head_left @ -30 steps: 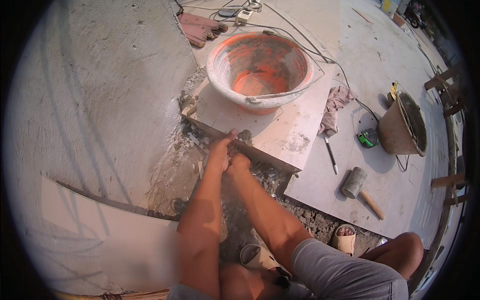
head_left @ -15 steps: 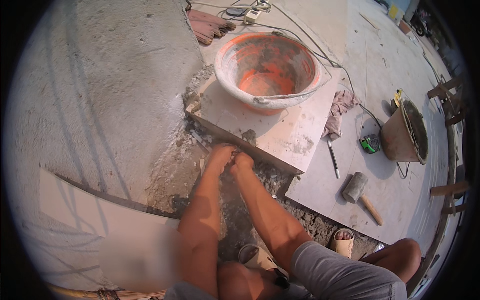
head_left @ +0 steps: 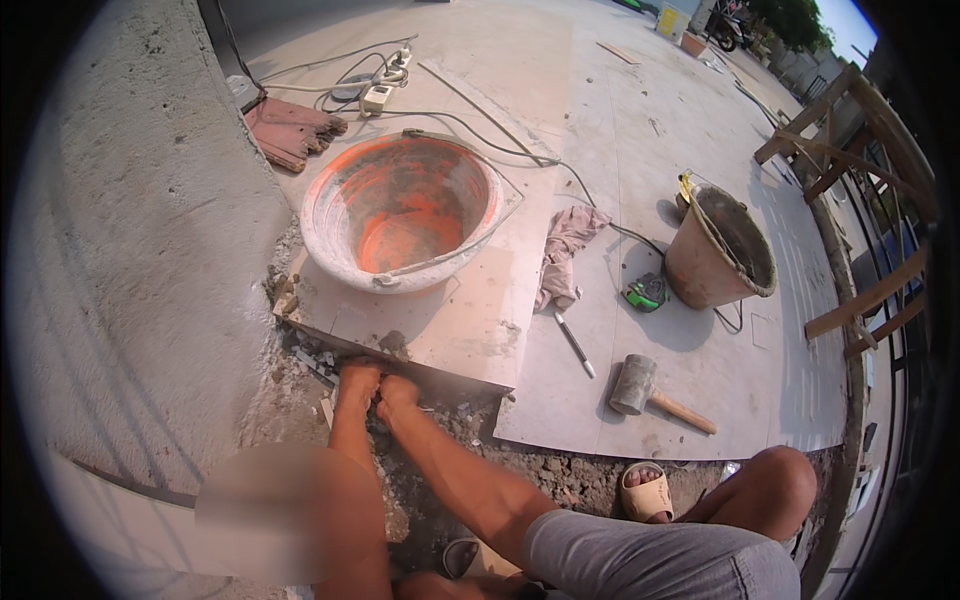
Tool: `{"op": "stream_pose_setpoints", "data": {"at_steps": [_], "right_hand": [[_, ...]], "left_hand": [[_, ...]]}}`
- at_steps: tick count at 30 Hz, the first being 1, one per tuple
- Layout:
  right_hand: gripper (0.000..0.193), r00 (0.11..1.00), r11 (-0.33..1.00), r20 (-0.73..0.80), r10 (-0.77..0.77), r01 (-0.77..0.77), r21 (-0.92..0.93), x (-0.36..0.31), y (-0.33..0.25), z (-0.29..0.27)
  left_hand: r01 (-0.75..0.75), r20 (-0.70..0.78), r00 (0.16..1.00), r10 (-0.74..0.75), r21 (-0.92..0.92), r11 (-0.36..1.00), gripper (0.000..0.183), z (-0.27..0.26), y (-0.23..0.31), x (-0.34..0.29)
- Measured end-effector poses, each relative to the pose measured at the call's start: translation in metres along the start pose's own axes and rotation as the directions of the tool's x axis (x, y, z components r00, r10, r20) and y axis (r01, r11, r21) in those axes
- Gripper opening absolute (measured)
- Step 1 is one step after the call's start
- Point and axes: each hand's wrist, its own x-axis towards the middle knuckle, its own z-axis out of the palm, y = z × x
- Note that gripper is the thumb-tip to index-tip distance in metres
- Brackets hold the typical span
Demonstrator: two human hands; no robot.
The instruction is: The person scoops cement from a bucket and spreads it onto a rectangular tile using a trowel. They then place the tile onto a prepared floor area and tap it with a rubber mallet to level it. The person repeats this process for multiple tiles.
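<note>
My left hand and my right hand are side by side, low against the near edge of a large pale tile. Both look closed, with fingers curled in. Whatever they grip at the edge, if anything, is hidden by the hands. Beneath them lies a strip of dark, broken rubble. On the tile stands a wide orange bucket, smeared with grey cement and with little in it. A small lump of mortar sits on the tile just beyond my hands.
At right are a rubber mallet, a pen, a green tape measure, a rag and a cement-stained bucket. A power strip and cables lie behind. A rough wall rises at left; wooden trestles stand far right.
The view has tilted up and shifted, so everything sits further left and lower. My hands stay together at the tile's near edge.
</note>
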Motion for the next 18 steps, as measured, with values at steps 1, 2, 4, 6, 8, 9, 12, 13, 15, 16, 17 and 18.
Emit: {"op": "stream_pose_setpoints", "data": {"at_steps": [1,2,4,6,8,9,12,13,15,16,17,18], "right_hand": [[0.012,1.0,1.0,0.013,0.012,-0.012,0.009,-0.004,0.0,0.003],[0.012,1.0,0.998,0.005,0.007,-0.007,0.055,-0.008,-0.001,0.004],[0.011,1.0,0.99,-0.009,0.006,-0.004,0.144,-0.022,-0.001,0.011],[0.011,0.997,0.99,-0.047,0.053,-0.046,0.135,-0.037,-0.004,0.019],[0.01,0.996,0.995,-0.071,0.058,-0.052,0.082,-0.052,-0.015,0.019],[0.01,0.996,0.999,-0.071,0.048,-0.046,0.03,-0.061,-0.022,0.016],[0.01,0.997,0.978,0.063,0.039,-0.024,-0.209,-0.075,-0.034,-0.008],[0.011,0.989,0.953,0.134,0.057,-0.014,-0.302,-0.081,-0.031,-0.019],[0.013,0.931,0.789,0.348,0.111,0.13,-0.6,-0.104,-0.034,-0.062],[0.012,0.871,0.648,0.441,0.216,0.211,-0.732,-0.122,-0.044,-0.081],[0.012,0.799,0.483,0.5,0.333,0.311,-0.818,-0.145,-0.062,-0.103],[0.015,0.674,0.236,0.479,0.562,0.425,-0.874,-0.172,-0.097,-0.112]], "left_hand": [[0.013,0.007,1.0,-0.013,-0.01,1.0,0.013,-0.003,0.002,-0.002],[0.022,0.011,1.0,-0.022,-0.033,0.999,0.012,-0.005,-0.003,0.003],[0.043,0.011,0.999,-0.043,-0.081,0.996,0.009,-0.013,-0.024,0.02],[0.078,0.042,0.997,-0.071,-0.196,0.978,0.008,-0.019,-0.039,0.034],[0.127,0.109,0.989,-0.102,-0.258,0.958,0.008,-0.013,-0.032,0.03],[0.159,0.151,0.981,-0.122,-0.262,0.952,0.009,-0.014,-0.022,0.02],[0.13,0.173,0.981,-0.086,-0.265,0.955,0.012,-0.009,-0.016,0.016],[0.099,0.153,0.986,-0.06,-0.265,0.959,0.013,-0.012,-0.019,0.017],[0.143,0.172,0.981,-0.09,-0.323,0.936,0.014,-0.011,-0.027,0.023],[0.167,0.167,0.979,-0.113,-0.359,0.918,0.014,-0.016,-0.033,0.024],[0.184,0.194,0.974,-0.119,-0.363,0.913,0.015,-0.016,-0.037,0.025],[0.2,0.206,0.97,-0.13,-0.374,0.906,0.015,-0.021,-0.039,0.024]]}}
